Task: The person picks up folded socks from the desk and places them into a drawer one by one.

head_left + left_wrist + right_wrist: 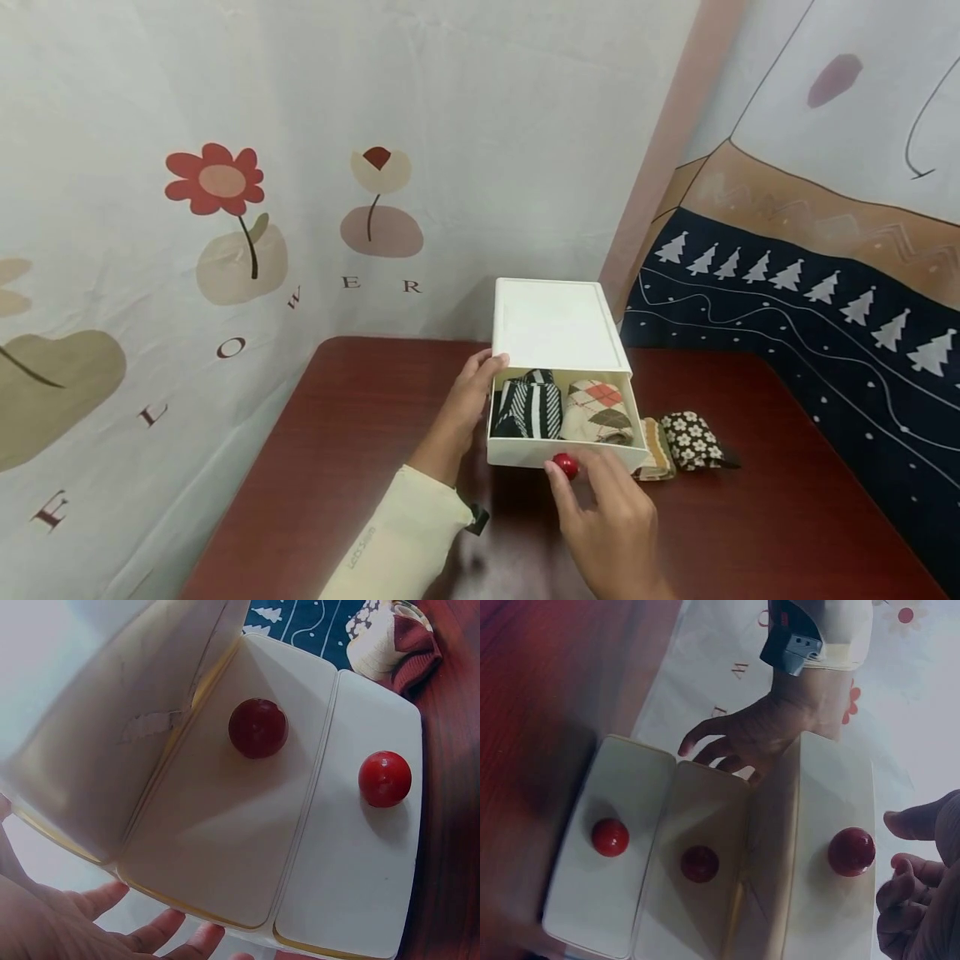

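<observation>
The top drawer (517, 454) of a small white drawer unit (555, 321) stands pulled out. Inside it lie a black-and-white striped cloth bundle (528, 406) and a beige argyle bundle (596, 411), both like rolled-up socks. My left hand (471, 392) steadies the unit's left side, thumb at the top edge, fingers spread along the side wall. In front of the drawer is my right hand (611, 508), thumb and fingers near its round red knob (852, 852). The right wrist view shows a gap between these fingertips and the knob.
Two lower drawers, each with a red knob (258, 728), are closed below. Right of the unit lie a yellow-striped cloth bundle (656, 450) and a black one with white flowers (692, 440). All stand on a dark red table (360, 425), before a printed cloth backdrop (480, 150).
</observation>
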Tool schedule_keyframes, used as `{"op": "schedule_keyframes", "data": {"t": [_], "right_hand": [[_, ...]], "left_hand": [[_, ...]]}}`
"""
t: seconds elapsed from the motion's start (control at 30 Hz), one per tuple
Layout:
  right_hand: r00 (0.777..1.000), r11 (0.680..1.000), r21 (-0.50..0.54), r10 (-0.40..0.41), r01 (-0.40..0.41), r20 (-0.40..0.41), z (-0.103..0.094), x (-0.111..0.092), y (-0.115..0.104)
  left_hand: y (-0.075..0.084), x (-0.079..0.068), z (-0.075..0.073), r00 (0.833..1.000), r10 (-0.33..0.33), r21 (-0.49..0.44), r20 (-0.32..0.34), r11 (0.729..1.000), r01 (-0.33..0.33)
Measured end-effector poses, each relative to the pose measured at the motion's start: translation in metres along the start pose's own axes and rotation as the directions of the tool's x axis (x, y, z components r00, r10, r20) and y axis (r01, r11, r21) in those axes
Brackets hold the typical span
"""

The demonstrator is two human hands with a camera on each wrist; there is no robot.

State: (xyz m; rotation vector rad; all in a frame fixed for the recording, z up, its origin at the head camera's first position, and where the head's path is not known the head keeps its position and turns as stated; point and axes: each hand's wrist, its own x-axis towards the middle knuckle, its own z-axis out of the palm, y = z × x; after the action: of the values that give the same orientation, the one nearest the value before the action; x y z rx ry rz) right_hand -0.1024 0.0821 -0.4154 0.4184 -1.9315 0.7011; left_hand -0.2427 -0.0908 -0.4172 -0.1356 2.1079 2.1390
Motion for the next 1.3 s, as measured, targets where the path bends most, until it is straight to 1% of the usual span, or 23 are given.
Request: {"op": "schedule_keyframes", "data": {"t": [0.13, 0.27, 0.53, 0.67, 1.0, 1.17, 1.3], "right_hand": [[0.996, 0.998, -0.044, 0.056, -0.053, 0.066, -0.001, -0.006, 0.001], [0.993, 0.996, -0.065, 0.068, -0.062, 0.097, 0.000, -0.010, 0.004], [0.990, 0.995, -0.074, 0.072, -0.063, 0.120, 0.002, -0.009, 0.007], [0.991, 0.995, -0.080, 0.071, -0.062, 0.116, 0.003, -0.006, 0.009], [0.974, 0.973, -0.178, 0.172, -0.145, 0.147, 0.008, 0.001, 0.012], [0.960, 0.963, -0.191, 0.222, -0.189, 0.170, 0.013, 0.005, 0.016], [0.954, 0.960, -0.190, 0.240, -0.206, 0.177, 0.017, 0.009, 0.021]], "left_hand": [[0.001, -0.001, -0.001, 1.000, 0.002, -0.003, -0.001, 1.000, -0.002], [0.003, -0.001, -0.004, 1.000, -0.009, -0.003, -0.013, 1.000, 0.009], [0.008, -0.003, -0.008, 0.999, -0.046, 0.002, -0.020, 0.999, 0.046], [0.009, -0.003, -0.008, 0.999, -0.047, 0.003, -0.016, 0.999, 0.047], [0.009, -0.005, -0.007, 0.998, -0.056, -0.011, -0.006, 0.998, 0.056], [0.010, -0.007, -0.006, 0.998, -0.067, -0.026, 0.006, 0.997, 0.067], [0.011, -0.007, -0.003, 0.997, -0.075, -0.031, 0.022, 0.997, 0.075]]}}
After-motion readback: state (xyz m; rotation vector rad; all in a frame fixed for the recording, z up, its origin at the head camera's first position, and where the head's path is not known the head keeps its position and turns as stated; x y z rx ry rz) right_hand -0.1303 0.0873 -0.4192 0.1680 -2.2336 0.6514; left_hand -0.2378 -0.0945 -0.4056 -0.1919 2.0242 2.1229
